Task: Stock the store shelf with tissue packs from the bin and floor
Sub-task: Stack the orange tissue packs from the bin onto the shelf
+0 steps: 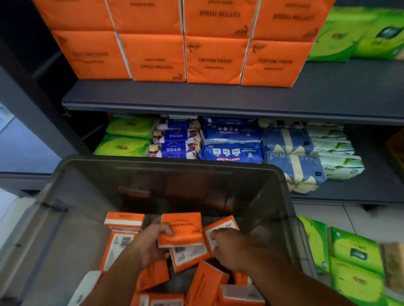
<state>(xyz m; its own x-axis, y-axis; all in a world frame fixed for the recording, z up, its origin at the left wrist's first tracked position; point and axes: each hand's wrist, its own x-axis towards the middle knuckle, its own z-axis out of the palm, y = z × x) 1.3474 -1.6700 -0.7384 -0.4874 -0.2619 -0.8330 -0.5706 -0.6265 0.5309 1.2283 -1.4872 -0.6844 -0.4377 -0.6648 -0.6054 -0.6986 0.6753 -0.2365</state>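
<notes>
Both forearms reached down into the grey bin (79, 193). The left hand (150, 245) grasped an orange tissue pack (183, 230), thumb on its top face, lifting it above the loose orange packs (204, 284) heaped in the bin. The right hand (232, 251), fingers curled, gripped the edge of a second orange pack (223, 225) just beside the first. Above the bin, the dark shelf (222, 98) carried stacked orange packs (214, 61). Behind the bin lay blue packs (231, 151); to its right, green packs (353, 263) stood on the floor.
</notes>
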